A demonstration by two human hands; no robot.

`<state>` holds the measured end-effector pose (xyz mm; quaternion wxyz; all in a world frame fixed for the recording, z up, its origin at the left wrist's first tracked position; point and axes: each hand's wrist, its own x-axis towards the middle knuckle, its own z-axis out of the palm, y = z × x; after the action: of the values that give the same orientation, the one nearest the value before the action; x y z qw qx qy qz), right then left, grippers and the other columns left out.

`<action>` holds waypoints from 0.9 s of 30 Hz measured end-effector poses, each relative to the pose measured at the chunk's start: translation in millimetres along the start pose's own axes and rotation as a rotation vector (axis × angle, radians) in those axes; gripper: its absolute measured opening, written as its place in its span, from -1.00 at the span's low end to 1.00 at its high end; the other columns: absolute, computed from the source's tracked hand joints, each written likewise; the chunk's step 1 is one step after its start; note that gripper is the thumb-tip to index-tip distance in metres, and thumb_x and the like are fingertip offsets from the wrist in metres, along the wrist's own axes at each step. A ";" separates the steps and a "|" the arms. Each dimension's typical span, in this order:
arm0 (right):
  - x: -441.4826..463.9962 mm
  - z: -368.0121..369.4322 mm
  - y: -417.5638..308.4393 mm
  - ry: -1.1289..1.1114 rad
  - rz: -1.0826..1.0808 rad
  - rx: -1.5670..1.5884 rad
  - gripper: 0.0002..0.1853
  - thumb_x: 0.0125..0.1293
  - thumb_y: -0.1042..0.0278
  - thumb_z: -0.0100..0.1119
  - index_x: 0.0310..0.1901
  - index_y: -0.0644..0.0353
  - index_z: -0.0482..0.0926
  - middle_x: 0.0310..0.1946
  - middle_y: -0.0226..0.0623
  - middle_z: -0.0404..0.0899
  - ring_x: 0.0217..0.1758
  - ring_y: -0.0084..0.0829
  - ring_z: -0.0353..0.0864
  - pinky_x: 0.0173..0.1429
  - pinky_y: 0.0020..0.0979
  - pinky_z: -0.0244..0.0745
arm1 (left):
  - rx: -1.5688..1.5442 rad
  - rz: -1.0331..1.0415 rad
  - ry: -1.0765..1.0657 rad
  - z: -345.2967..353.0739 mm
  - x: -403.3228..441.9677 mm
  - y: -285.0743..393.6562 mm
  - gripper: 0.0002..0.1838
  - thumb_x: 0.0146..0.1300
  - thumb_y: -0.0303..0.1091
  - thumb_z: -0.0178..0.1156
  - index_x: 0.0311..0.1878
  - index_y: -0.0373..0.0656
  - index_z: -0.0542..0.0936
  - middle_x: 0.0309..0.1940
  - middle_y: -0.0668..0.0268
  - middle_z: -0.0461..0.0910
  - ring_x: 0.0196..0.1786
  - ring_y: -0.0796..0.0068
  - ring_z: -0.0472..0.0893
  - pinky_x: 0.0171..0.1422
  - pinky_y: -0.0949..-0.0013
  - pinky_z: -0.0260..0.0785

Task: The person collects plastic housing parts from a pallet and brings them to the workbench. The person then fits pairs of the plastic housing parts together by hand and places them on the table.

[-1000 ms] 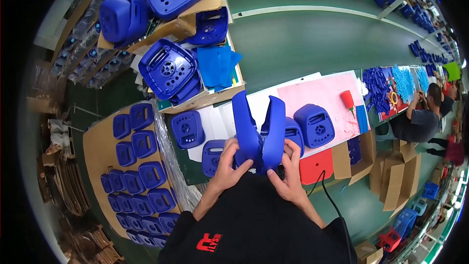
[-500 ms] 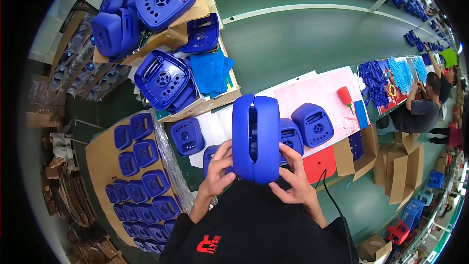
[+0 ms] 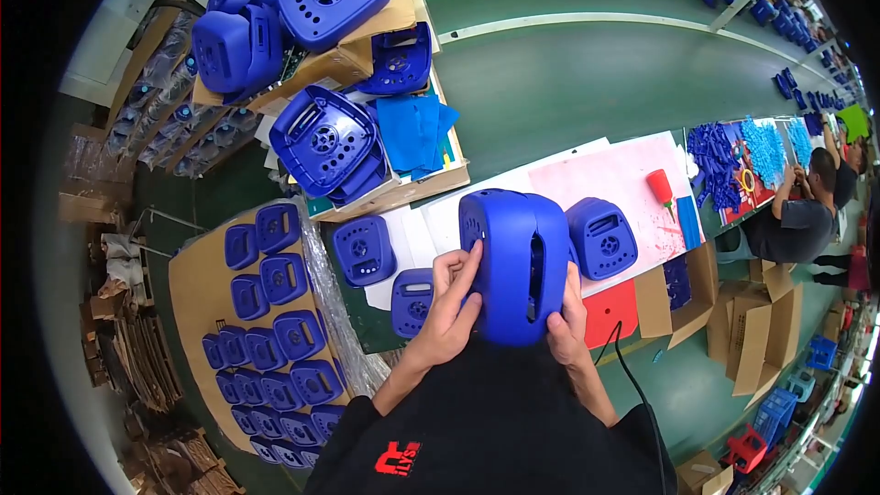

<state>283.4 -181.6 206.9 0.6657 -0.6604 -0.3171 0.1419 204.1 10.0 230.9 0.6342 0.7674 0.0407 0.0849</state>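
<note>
A blue plastic housing with a long slot along its narrow side is held up close to my chest. My left hand grips its left face, thumb and fingers pressed on the plastic. Around the lower right edge my right hand is closed, with its fingers partly hidden behind the housing. Just behind on the bench stands another blue housing with a handle opening and round holes. Two more lie to the left, a blue housing and a lower blue housing.
A red-capped glue bottle lies on the pink-stained bench. Blue shells and blue cloths fill the left table. A cardboard sheet carries rows of housings. Open cartons stand right; a co-worker sits beyond.
The housing in my hands has turned so its slot faces more to the right and its left face shows. My left hand has moved up onto that face.
</note>
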 end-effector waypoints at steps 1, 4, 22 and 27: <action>-3.8 2.1 1.7 0.057 0.061 0.146 -0.22 0.37 -0.16 -0.05 0.30 0.50 0.27 0.22 -0.06 0.14 0.36 -0.19 0.15 0.39 -0.26 0.11 | 0.023 0.017 0.019 -0.5 0.0 -5.1 -0.36 0.21 -0.62 -0.07 0.42 -0.29 0.21 0.11 0.11 0.21 0.24 0.22 0.24 0.42 0.28 0.02; -6.3 0.0 7.6 0.055 0.001 0.148 -0.25 0.39 -0.15 -0.06 0.35 0.41 0.24 0.31 -0.01 0.12 0.47 -0.14 0.06 0.45 -0.23 0.04 | 0.203 0.078 -0.009 -7.9 4.1 -6.9 -0.40 0.23 -0.66 -0.12 0.40 -0.30 0.24 0.38 0.02 0.16 0.42 0.12 0.10 0.45 0.21 0.01; 2.0 9.9 -12.1 0.215 0.195 0.487 0.02 0.22 -0.34 0.04 0.42 0.38 -0.01 0.30 -0.08 0.09 0.42 -0.26 0.08 0.47 -0.27 -0.09 | -0.302 0.025 -0.120 -1.1 5.5 -9.5 -0.31 0.22 -0.52 -0.04 0.46 -0.31 0.08 0.50 0.00 -0.05 0.55 0.10 -0.05 0.57 0.14 -0.22; -0.9 6.6 -8.6 0.192 0.108 0.106 -0.10 0.30 -0.25 -0.04 0.39 0.44 0.09 0.24 -0.07 0.10 0.35 -0.26 0.06 0.44 -0.26 -0.09 | -0.048 0.142 -0.143 -2.0 4.8 -6.4 -0.38 0.27 -0.46 -0.06 0.42 -0.34 0.18 0.49 -0.03 -0.02 0.54 0.08 -0.01 0.56 0.15 -0.20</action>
<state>276.7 -177.7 214.6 0.7183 -0.6510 -0.2081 0.1302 208.7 13.9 225.4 0.6461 0.7570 -0.0612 0.0759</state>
